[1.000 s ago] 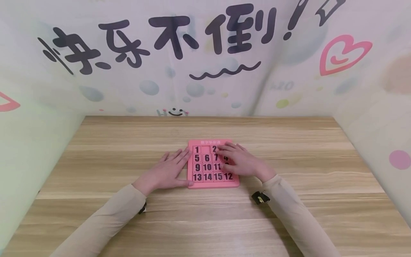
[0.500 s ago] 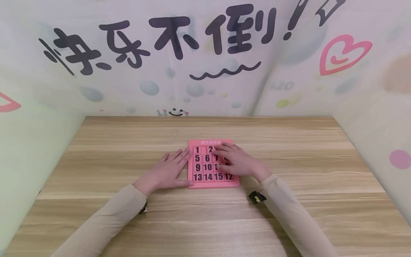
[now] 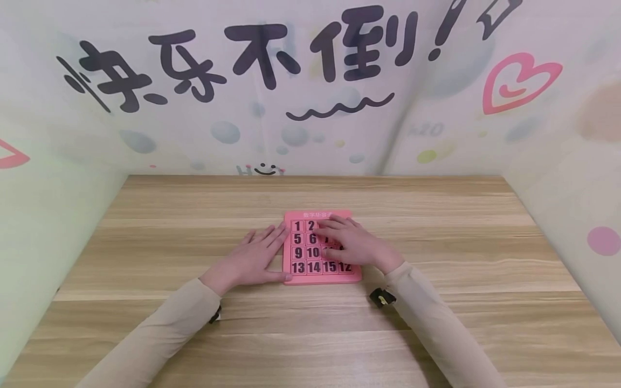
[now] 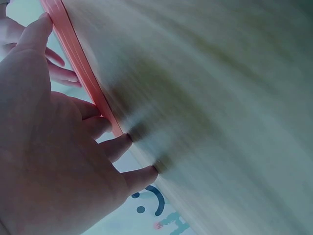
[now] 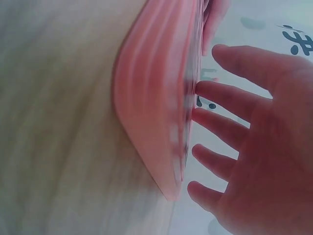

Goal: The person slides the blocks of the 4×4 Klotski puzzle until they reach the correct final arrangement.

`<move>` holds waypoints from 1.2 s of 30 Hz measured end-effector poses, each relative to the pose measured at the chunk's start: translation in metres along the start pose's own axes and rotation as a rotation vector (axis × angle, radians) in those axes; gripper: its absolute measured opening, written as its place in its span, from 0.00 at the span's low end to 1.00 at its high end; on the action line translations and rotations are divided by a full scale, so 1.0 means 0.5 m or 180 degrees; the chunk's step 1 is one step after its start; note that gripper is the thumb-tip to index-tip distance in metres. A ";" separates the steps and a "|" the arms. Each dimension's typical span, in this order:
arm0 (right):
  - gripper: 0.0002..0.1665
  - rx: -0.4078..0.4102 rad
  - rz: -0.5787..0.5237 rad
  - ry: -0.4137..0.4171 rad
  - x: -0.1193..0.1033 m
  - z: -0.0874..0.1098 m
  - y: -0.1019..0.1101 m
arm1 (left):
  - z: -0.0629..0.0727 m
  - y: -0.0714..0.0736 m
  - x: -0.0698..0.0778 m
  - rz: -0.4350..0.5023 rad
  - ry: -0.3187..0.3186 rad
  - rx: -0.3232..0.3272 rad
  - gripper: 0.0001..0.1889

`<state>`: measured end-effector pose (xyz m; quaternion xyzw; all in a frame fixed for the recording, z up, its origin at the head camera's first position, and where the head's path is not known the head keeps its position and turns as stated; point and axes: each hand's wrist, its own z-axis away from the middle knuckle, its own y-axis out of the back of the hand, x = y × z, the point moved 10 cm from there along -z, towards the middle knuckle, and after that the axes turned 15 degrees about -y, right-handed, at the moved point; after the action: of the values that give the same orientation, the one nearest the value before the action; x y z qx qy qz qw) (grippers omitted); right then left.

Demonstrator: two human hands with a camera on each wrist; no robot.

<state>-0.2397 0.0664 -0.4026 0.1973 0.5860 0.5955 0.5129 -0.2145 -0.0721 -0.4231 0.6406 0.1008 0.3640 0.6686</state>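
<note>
A pink number sliding puzzle (image 3: 320, 279) lies flat on the wooden table. Tile 2 (image 3: 311, 226) sits beside tile 1 (image 3: 297, 226) in the top row. My left hand (image 3: 249, 261) rests at the puzzle's left edge; its thumb touches the lower left corner and fingertips touch the upper left side. In the left wrist view, the fingers meet the pink frame (image 4: 80, 63) and the table. My right hand (image 3: 356, 242) spreads over the right part of the puzzle, hiding several tiles. In the right wrist view, its index and middle fingertips (image 5: 205, 89) touch the tile face, other fingers held off.
The wooden table (image 3: 310, 334) extends around the puzzle on all sides. A white printed wall (image 3: 194, 134) with black characters stands behind it, and side walls flank the table. A small black wrist device (image 3: 382, 297) hangs below the right sleeve.
Tile 2 has slid left until it lies next to tile 1. My right hand has moved left over the puzzle with it. The left hand has stayed in place.
</note>
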 end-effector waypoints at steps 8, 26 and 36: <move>0.31 0.0080 -0.0029 0.0097 0.001 0.004 0.007 | 0.001 -0.001 0.001 -0.0023 -0.0035 0.0004 0.53; 0.30 0.0354 -0.0166 0.0128 0.041 0.027 0.034 | 0.001 -0.002 -0.001 -0.0013 -0.0020 0.0012 0.53; 0.32 0.0359 -0.0208 -0.0004 0.065 0.037 0.038 | 0.002 -0.006 -0.004 -0.0028 0.0020 -0.0041 0.53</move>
<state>-0.2447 0.1071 -0.3930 0.2070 0.6244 0.5445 0.5204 -0.2141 -0.0739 -0.4261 0.6347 0.1033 0.3637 0.6740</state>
